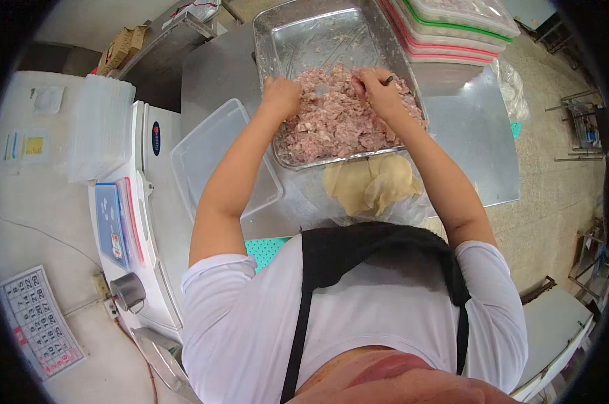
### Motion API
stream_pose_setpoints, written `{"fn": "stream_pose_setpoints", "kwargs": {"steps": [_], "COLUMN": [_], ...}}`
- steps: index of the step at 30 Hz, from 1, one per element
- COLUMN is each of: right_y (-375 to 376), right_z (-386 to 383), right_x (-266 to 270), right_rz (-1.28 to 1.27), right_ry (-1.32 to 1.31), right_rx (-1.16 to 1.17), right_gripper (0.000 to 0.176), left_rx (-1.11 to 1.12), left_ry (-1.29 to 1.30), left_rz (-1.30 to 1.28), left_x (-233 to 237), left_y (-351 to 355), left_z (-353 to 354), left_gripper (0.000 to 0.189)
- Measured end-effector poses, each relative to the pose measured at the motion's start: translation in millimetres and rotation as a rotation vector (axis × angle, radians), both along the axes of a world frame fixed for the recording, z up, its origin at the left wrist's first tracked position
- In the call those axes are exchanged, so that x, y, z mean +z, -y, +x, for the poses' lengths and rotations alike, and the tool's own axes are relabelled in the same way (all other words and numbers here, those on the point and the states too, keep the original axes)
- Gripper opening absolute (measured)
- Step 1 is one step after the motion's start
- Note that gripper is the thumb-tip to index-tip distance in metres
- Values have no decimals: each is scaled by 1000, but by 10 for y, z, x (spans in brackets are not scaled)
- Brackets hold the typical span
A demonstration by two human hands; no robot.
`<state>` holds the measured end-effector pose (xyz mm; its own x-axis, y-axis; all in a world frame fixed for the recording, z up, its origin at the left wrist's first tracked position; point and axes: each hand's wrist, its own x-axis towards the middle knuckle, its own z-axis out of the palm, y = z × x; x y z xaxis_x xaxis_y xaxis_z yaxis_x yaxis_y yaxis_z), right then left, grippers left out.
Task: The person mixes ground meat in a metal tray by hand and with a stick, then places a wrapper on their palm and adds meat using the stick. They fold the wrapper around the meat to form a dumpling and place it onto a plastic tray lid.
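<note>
A large metal tray (419, 91) holds a mass of pink ground meat (338, 128), heaped toward its near side. My left hand (282, 97) is at the tray's left side beside the meat, its fingers curled; what they hold, if anything, is hidden. Over the meat on the right, my right hand (380, 92) is closed around a thin tool, of which only a dark handle end (388, 80) shows. Pale yellow dough wrappers (371, 182) lie on clear plastic just below the tray, between my forearms.
An empty-looking clear plastic container (213, 148) rests left of the tray on the metal table (472, 135). Stacked lidded containers (452, 30) with red and green edges stand at the back right. A white freezer (157, 202) is at the left.
</note>
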<state>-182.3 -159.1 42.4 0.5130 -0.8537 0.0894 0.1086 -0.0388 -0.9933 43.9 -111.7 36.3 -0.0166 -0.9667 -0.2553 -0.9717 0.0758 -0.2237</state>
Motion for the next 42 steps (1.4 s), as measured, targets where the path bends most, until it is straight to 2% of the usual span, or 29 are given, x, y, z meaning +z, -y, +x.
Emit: {"fn": "stream_pose_setpoints", "kwargs": {"steps": [3, 5, 9, 16, 18, 20, 21, 23, 24, 26, 29, 33, 36, 42], "right_y": [-69, -64, -36, 11, -12, -16, -8, 82, 125, 118, 152, 175, 181, 132], "right_z": [-86, -165, -299, -363, -367, -327, -319, -336, -308, -230, 92, 613, 942, 819], "right_x": [-34, -20, -66, -103, -75, -78, -86, -85, -62, 170, 433, 510, 422, -109], "right_rz": [-12, -189, 8, -75, 44, 41, 34, -23, 2, 7, -71, -150, -111, -16], "right_ry": [17, 12, 185, 139, 195, 187, 181, 135, 96, 66, -47, 50, 129, 133], "right_rx": [-19, 36, 31, -62, -34, -45, -64, 32, 36, 58, 33, 93, 110, 15], "right_gripper": [45, 38, 39, 40, 41, 42, 42, 39, 40, 43, 45, 45, 45, 41], "left_rx": [32, 81, 65, -13, -6, 37, 50, 14, 21, 31, -28, 13, 66, 27], "left_ry": [10, -8, -6, -37, -82, -259, -265, -743, -748, -322, -256, -278, -333, -392], "left_rz": [4, -17, -62, -53, -8, -27, -26, -144, -146, -92, -181, -234, -188, -282], "left_x": [-2, -35, -119, -112, -45, 146, 182, 257, 289, 295, -78, -182, -139, -265], "left_y": [-10, 0, -5, -19, -18, -32, -48, -70, -76, -102, -125, -138, -135, -130], "left_z": [-56, -75, -114, -131, -108, -124, -86, -12, 25, 94, 95, -20, 1, 146], "left_gripper": [21, 22, 24, 25, 26, 31, 31, 36, 36, 43, 46, 42, 35, 28]}}
